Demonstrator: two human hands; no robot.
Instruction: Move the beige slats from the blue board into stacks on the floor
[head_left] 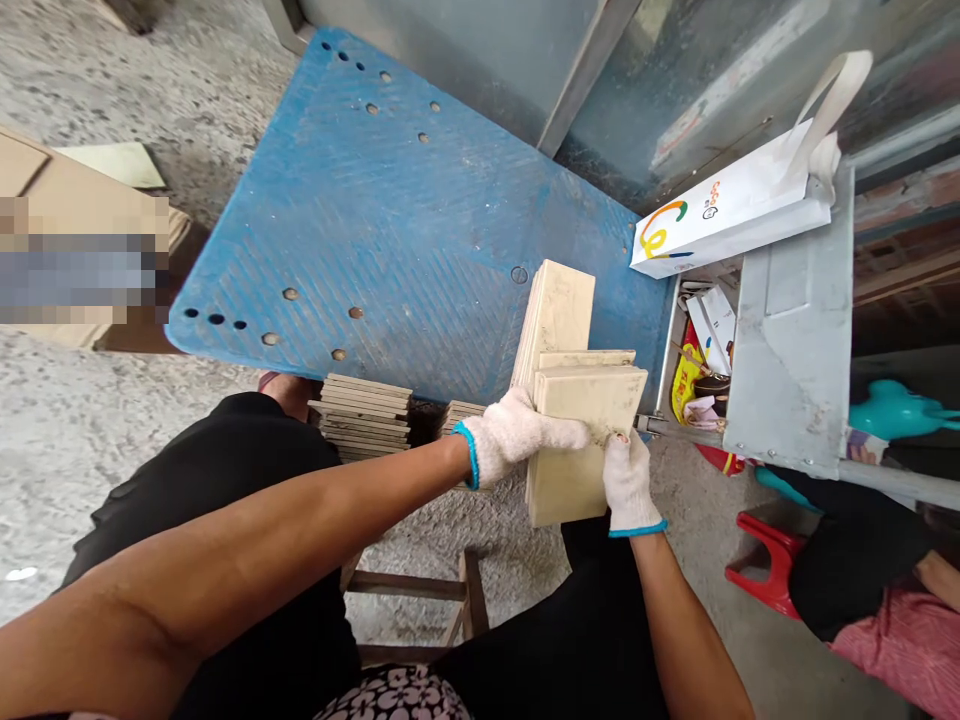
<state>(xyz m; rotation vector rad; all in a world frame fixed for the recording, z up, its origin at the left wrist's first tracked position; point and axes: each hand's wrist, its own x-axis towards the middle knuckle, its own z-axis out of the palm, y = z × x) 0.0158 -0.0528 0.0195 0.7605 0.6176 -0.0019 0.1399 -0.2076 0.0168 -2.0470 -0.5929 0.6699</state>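
Observation:
My left hand (517,435), in a white knit glove with a blue cuff, grips the left side of several thin cream-coloured boards (592,400), its thumb flat across the front one. My right hand (628,482), gloved alike, closes on their right edge; its fingers behind the boards are hidden. Another cream board (566,490) shows below my thumbs, over my lap. Just behind, a stack of similar boards (564,305) leans on the blue table's near edge.
The blue plastic table (420,220) has small holes. Below its near edge are stacked boards (365,415). A white paper bag (739,200) stands right, by a grey metal surface (795,320). A person sits near a red stool (769,565); cardboard (82,210) lies left.

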